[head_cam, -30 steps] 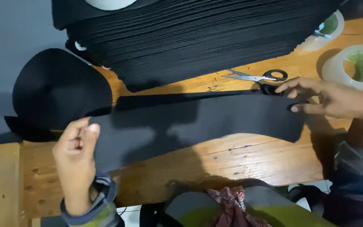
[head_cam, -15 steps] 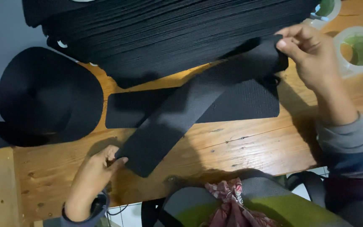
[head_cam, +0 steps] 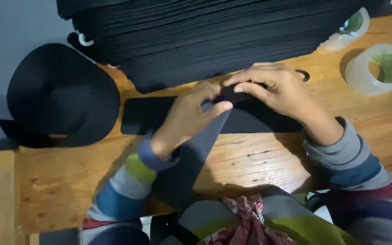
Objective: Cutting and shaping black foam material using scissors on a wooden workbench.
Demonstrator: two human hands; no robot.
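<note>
- Both hands busy at the middle of the wooden table (head_cam: 268, 159), pinching one end of a dark felt strip (head_cam: 191, 159) between them.
- Left hand (head_cam: 189, 115): fingers curled in, thumb pressed down on top of the strip's upper end, so closed on it, not splayed at all.
- Right hand (head_cam: 277, 90): fingertips bent down over the same end from the other side, closed around the fold; exactly how much felt sits inside the grip can't be told, hidden under the fingers.
- Strip runs from that pinch point diagonally down toward the table's near edge, passing under the left wrist and hanging off toward the lap.
- Flat on the table right under both hands: another black felt strip (head_cam: 150, 115), lying lengthwise, poking out left of the left hand and right of the right wrist.
- Farther back on the table, just past the hands: big stack of black felt sheets (head_cam: 214, 36), edges staggered.
- Table's left end: rounded black felt piece (head_cam: 64, 95), partly over the edge.
- Table's right end, well clear of the hands: roll of clear tape (head_cam: 379, 68), a second tape roll (head_cam: 348, 29) behind it near the stack.
- Small dark ring (head_cam: 303, 75) peeking out just behind the right hand, probably a scissors handle, can't be sure.
- Striped sleeves on both arms.
</note>
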